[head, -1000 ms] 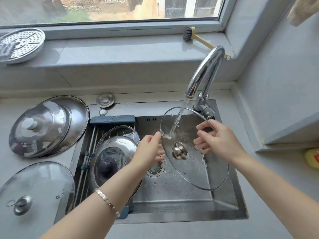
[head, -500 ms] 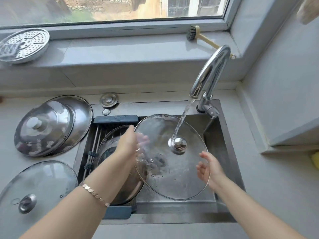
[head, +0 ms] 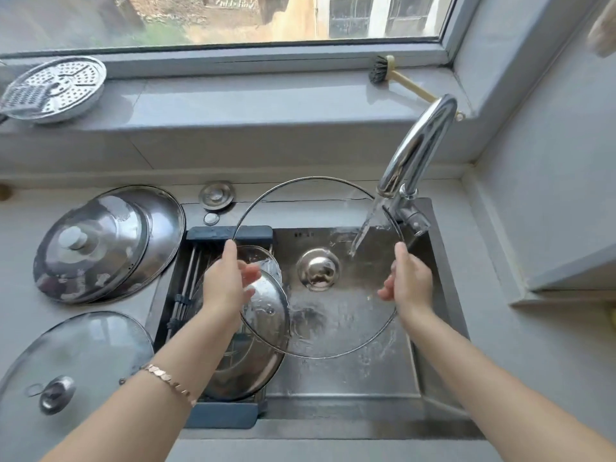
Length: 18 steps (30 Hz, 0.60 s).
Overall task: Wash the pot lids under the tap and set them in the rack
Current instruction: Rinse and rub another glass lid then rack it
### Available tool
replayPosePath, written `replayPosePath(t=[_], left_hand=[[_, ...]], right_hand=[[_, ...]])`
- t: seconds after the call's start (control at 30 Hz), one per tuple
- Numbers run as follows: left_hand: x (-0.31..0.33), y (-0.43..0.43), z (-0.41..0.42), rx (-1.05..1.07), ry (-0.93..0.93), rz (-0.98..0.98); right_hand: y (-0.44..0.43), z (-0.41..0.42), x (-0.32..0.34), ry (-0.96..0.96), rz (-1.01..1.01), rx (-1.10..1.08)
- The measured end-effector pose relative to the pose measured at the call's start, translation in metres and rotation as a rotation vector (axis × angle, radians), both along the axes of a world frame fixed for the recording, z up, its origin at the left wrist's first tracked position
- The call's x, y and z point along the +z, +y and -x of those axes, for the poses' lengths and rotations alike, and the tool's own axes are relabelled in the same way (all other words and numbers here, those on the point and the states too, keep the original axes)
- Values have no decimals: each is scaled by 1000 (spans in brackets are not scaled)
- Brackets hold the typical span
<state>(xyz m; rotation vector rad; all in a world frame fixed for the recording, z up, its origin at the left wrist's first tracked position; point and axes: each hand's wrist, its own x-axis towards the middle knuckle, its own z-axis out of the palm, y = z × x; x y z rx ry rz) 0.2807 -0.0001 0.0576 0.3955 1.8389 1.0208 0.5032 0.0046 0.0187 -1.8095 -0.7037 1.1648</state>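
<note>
Both hands pinch the glass lid between them, left hand and right hand on opposite edges, so it is best turned slowly under the water just above the right hand, gripped firmly against slipping.

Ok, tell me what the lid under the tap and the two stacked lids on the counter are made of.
Held lid: clear glass, apparently; the sink shows straight through it. Its thin rim and knob look like polished metal. Stacked lids: likely stainless steel, mirror-bright, opaque, with smeared reflections and dull patches.
</note>
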Motion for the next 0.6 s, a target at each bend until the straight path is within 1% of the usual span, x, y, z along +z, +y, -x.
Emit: replayPosePath(t=[0.03, 0.1, 0.17, 0.23, 0.3, 0.37, 0.47, 0.53, 0.6], left_hand=[[-7, -1, -1, 22, -81, 81], [-18, -4, -8, 25, -196, 207], [-27, -6, -17, 26, -262, 249], [-29, -6, -23, 12, -286, 218], [-29, -2, -27, -38, -241, 156], [-24, 4, -32, -100, -173, 89], [-11, 12, -45, -244, 47, -15], [-1, 18, -59, -321, 132, -69], [6, 22, -75, -405, 171, -98]], right_hand=[[4, -6, 13, -72, -47, 48], [13, -18, 34, -137, -77, 130], [19, -28, 46, -172, -30, 206], [19, -40, 49, -219, 53, 255], [13, -53, 40, -216, 160, 280], [4, -63, 21, -189, 315, 312], [-9, -70, -17, -115, 529, 334], [-16, -69, -36, -118, 622, 396], [-21, -69, -50, -128, 653, 465]])
